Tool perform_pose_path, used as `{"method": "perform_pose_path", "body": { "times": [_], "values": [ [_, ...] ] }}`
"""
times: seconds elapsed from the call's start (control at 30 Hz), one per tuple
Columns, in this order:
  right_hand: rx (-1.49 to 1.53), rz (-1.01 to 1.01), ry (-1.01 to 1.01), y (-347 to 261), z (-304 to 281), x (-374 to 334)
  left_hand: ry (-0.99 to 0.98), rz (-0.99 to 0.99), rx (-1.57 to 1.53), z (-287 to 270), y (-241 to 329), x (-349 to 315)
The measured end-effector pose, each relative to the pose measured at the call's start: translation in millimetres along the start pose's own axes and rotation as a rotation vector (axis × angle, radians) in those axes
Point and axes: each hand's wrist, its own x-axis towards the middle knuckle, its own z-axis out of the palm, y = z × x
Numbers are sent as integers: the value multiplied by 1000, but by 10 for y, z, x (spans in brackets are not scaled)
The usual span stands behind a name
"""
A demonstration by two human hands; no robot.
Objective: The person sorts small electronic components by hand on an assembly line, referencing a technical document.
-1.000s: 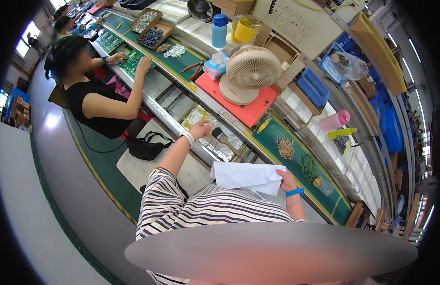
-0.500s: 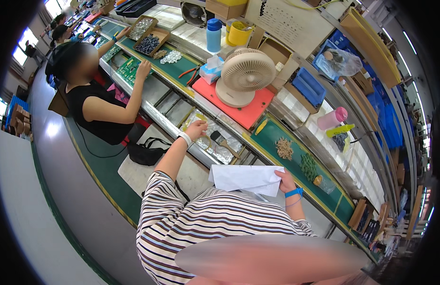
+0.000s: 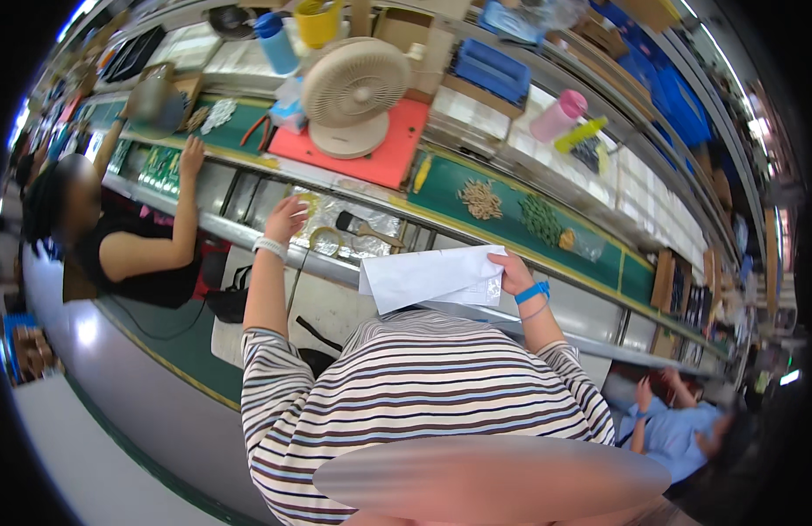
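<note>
Hands are hovering well apart, the right hand [image 3: 514,273] gripping the paper [image 3: 419,277] by its right end, its long axis running left-right, while the left hand [image 3: 286,219] is hanging seemingly empty, fingers loosely parted, left of the brush [image 3: 367,230].

We see a beige fan [image 3: 358,88] on a red board [image 3: 404,145]. On our side of the fan, our right hand [image 3: 515,274] grips a white paper [image 3: 423,276], our left hand [image 3: 287,219] hangs with fingers loosely spread, and a brush [image 3: 369,229] lies flat. Right of the fan sit a tan pile [image 3: 480,200] and a green pile [image 3: 540,219]; left of it, a co-worker [image 3: 152,254] works.
</note>
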Motion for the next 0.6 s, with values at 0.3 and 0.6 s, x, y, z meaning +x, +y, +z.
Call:
{"method": "perform_pose_path", "body": {
  "times": [0.3, 0.6],
  "values": [
    [70, -74, 151, -121, -416, -212, 40, 0, -355, -188, -115, 166],
    [208, -92, 115, -159, -982, -358, 113, 28, -418, -215, -51, 157]
  ]
}}
